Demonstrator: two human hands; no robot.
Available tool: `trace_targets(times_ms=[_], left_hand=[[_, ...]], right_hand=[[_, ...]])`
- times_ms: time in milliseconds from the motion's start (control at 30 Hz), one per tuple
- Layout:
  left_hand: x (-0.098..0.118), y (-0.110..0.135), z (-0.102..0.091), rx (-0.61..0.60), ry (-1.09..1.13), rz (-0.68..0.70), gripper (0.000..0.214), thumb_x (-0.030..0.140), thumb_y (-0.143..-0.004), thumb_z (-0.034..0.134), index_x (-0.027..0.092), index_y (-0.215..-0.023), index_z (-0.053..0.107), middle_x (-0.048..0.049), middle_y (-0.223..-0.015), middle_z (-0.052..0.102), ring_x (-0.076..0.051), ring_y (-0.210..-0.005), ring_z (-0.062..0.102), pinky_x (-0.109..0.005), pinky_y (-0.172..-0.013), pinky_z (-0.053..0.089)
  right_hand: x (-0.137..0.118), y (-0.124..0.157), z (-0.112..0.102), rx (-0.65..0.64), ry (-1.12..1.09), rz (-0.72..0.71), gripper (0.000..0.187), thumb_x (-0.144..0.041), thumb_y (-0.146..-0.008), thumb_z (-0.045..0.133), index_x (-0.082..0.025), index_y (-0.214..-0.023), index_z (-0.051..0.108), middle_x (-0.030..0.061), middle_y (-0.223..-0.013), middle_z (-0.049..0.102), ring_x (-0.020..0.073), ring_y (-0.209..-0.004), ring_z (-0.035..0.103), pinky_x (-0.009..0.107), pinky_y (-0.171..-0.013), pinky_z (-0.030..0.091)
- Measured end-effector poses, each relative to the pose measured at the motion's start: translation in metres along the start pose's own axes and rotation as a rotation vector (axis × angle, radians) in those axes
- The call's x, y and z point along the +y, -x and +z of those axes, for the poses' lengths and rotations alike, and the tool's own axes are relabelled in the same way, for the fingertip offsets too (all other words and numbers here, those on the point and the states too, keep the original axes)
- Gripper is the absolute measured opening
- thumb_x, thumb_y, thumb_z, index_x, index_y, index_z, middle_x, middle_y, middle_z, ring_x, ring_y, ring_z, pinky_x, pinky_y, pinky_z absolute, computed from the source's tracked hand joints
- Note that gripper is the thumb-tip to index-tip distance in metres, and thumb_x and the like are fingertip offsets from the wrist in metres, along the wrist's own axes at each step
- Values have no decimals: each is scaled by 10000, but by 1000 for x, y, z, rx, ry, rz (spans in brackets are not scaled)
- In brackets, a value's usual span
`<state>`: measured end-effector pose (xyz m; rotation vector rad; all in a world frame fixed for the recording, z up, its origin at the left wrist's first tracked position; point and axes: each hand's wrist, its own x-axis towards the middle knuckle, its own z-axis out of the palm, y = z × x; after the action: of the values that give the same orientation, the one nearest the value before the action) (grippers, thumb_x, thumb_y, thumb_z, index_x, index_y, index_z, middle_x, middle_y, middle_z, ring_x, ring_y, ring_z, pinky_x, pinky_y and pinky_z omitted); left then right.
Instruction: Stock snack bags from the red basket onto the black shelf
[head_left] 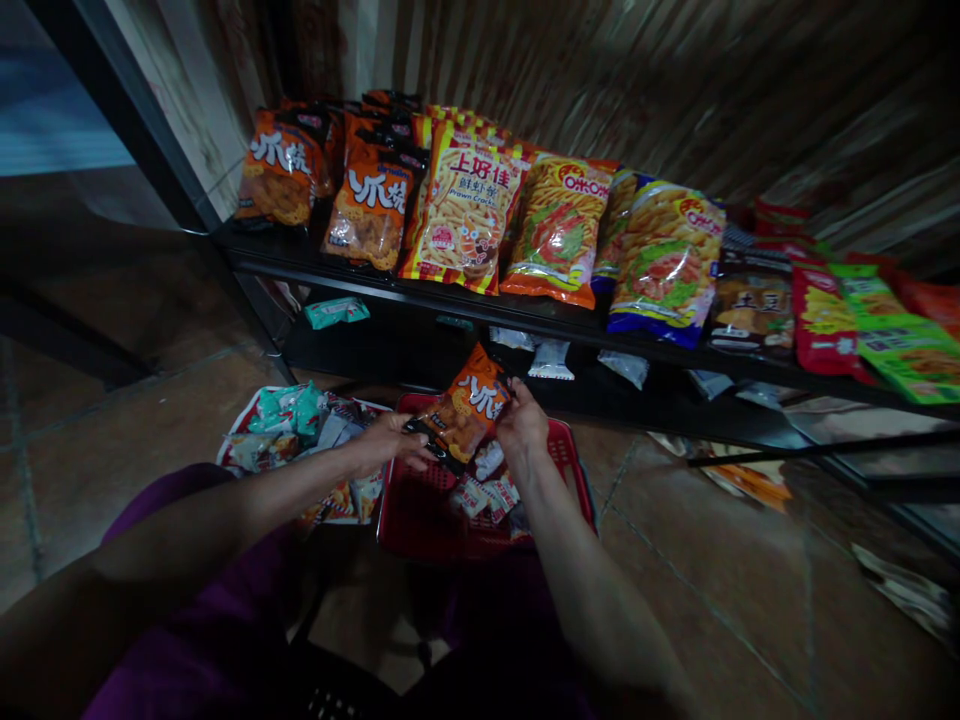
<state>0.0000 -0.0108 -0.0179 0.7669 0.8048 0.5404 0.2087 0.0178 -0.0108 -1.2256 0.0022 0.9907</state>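
Note:
Between my two hands is an orange and black snack bag (466, 408), tilted above a red plastic basket (559, 455). My left hand (388, 443) pinches its lower black edge. At the upper right edge, my right hand (523, 422) grips the bag with the thumb in front; the other fingers are partly hidden. Small white and red snack packets (487, 497) lie in the red basket below. Beside it on the left stands another basket (234, 430), filled with teal, white and orange packets.
A black shelf (450, 298) ahead bears orange snack bags (370, 205), a prawn cracker bag (461, 205), yellow noodle-style bags (559, 225) and green bags (900, 335). Its lower tier holds a teal packet (337, 312) and silvery packets (551, 358). Packets (750, 478) lie low at the right.

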Motion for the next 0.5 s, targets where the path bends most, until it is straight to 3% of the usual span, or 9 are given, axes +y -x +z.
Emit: trace_targets(times_ms=[233,367,500], left_hand=[[-5,14,6,68,8,10,342,343,-519,806,130,-720,628,-68,-703,681,-190,-642,658,-280,-543,529],[-12,21,13,110,83,34,391,374,-502,783,140,-765,613,-63,-717,679,-181,-625,652,-268,-529,510],[-26,29,16,119,31,59,415,403,-520,749,127,-779,579,-44,-671,661,-172,-583,639,-279,-537,494]], right_hand=[[-1,19,0,-139,33,-50,182,-260,-632,753,-181,-708,608,-57,-632,682,95,-584,631,210,-601,530],[-8,33,-5,-335,100,11,292,-357,-609,774,-205,-819,640,-32,-747,719,127,-679,669,235,-622,538],[-13,39,-14,-278,201,32,394,-444,-565,774,-188,-841,658,2,-773,727,192,-712,682,311,-639,543]])
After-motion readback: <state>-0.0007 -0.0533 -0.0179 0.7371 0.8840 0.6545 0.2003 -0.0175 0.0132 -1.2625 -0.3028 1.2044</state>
